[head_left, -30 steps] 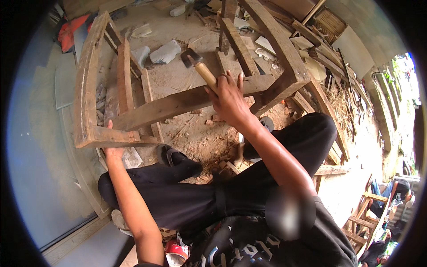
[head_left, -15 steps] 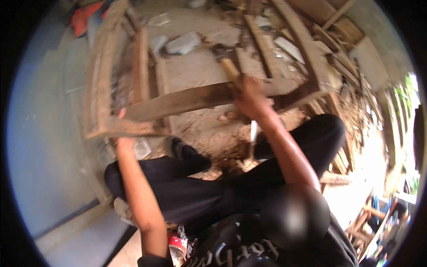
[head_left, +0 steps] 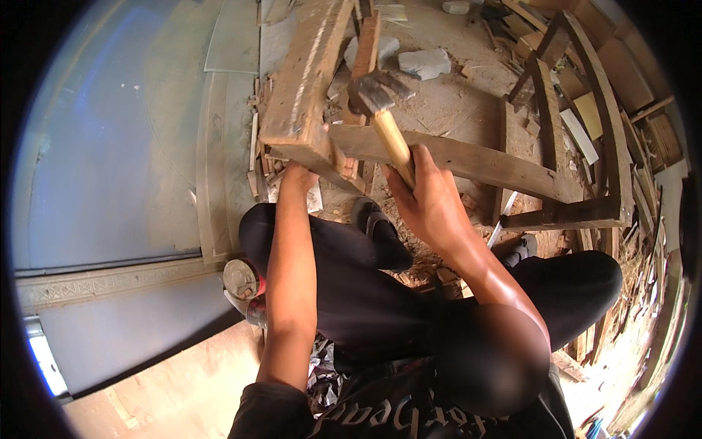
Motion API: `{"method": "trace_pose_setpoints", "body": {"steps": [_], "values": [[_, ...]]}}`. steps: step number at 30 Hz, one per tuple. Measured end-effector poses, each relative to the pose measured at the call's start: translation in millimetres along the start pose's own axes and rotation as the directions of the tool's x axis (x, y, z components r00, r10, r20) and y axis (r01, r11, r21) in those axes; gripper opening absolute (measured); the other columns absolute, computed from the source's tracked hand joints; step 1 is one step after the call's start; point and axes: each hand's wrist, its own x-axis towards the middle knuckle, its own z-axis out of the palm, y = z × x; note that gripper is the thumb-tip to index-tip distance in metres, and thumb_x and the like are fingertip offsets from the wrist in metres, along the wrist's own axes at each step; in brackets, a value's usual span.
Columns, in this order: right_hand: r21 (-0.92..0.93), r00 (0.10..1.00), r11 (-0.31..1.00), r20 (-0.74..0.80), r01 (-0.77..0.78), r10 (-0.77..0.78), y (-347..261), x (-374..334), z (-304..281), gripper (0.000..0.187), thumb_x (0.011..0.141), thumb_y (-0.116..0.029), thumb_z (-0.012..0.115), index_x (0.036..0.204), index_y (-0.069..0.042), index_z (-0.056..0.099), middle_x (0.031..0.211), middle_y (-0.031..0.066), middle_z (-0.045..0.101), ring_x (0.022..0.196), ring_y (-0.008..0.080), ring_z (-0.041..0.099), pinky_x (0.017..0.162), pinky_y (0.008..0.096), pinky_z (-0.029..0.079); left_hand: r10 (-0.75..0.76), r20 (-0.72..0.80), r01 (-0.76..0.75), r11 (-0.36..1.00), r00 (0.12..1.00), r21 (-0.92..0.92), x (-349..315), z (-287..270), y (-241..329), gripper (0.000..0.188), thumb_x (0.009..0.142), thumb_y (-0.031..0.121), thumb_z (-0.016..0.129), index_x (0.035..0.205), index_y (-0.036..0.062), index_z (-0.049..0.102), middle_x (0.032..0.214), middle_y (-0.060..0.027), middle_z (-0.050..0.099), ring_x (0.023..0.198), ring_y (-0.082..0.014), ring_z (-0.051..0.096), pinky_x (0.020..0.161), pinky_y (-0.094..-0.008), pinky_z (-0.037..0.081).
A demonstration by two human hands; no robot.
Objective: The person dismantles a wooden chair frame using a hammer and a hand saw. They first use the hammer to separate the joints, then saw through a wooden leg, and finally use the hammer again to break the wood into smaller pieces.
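Hammer (head_left: pixel 393 140) near frame (head_left: pixel 475 159) edge, floor (head_left: pixel 457 108) beyond

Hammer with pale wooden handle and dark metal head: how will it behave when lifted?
The hammer is probably top-heavy, since its chunky metal head caps a slimmer handle. Likely stiff: the handle looks straight and solid. Perhaps not slippery; the right hand wraps what looks like bare wood.

Rough woodworking workshop, a hammer (head_left: pixel 388 126) is being held at a bare wooden frame (head_left: pixel 475 159), scrap boards (head_left: pixel 579 136) are lying beyond it, wood bits (head_left: pixel 446 275) are littering the dusty floor (head_left: pixel 462 104)
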Motion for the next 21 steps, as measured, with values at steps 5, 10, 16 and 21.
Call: {"method": "trace_pose_setpoints", "body": {"steps": [5, 10, 16, 21], "values": [[-0.142, 0.990, 0.988, 0.136, 0.065, -0.045, 26.3, 5.3, 26.9, 0.027, 0.091, -0.005, 0.058, 0.109, 0.009, 0.043, 0.074, 0.0346, 0.062, 0.071, 0.0542, 0.062, 0.063, 0.0575, 0.051, -0.113, 0.080, 0.121, 0.987, 0.990, -0.101, 26.4, -43.0, -9.2, 0.074, 0.088, 0.030, 0.078, 0.148, 0.0138, 0.038, 0.141, -0.0069, 0.049, 0.128, -0.0267, 0.049, 0.105, -0.0419, 0.045], [-0.135, 0.993, 0.988, 0.095, 0.078, -0.065, 22.2, 0.0, 33.6, 0.033, 0.090, -0.007, 0.060, 0.113, 0.008, 0.042, 0.074, 0.0332, 0.062, 0.073, 0.0539, 0.062, 0.066, 0.0572, 0.051, -0.089, -0.035, 0.089, 0.996, 0.995, -0.003, 29.8, -32.5, -22.9, 0.052, 0.098, 0.039, 0.063, 0.141, 0.0117, 0.051, 0.138, -0.0042, 0.058, 0.124, -0.0218, 0.055, 0.102, -0.0412, 0.047], [-0.215, 0.993, 0.977, 0.120, 0.013, 0.014, 35.7, 6.9, 37.8, 0.035, 0.089, -0.008, 0.061, 0.115, 0.008, 0.044, 0.074, 0.0332, 0.062, 0.076, 0.0531, 0.062, 0.068, 0.0567, 0.050, -0.006, -0.032, 0.011, 0.988, 0.999, 0.157, 17.6, -27.1, -16.2, 0.049, 0.102, 0.033, 0.055, 0.146, 0.0106, 0.047, 0.146, -0.0089, 0.053, 0.131, -0.0269, 0.052, 0.106, -0.0443, 0.044], [-0.206, 0.998, 0.978, 0.067, 0.028, -0.015, 45.3, 8.2, 6.6, 0.027, 0.090, -0.011, 0.064, 0.106, 0.007, 0.052, 0.073, 0.0301, 0.063, 0.075, 0.0510, 0.063, 0.064, 0.0535, 0.050, -0.061, -0.045, 0.060, 0.998, 0.997, -0.027, 13.2, -20.1, -17.3, 0.049, 0.103, 0.032, 0.055, 0.145, 0.0104, 0.046, 0.145, -0.0071, 0.053, 0.131, -0.0262, 0.052, 0.107, -0.0438, 0.043]]}}
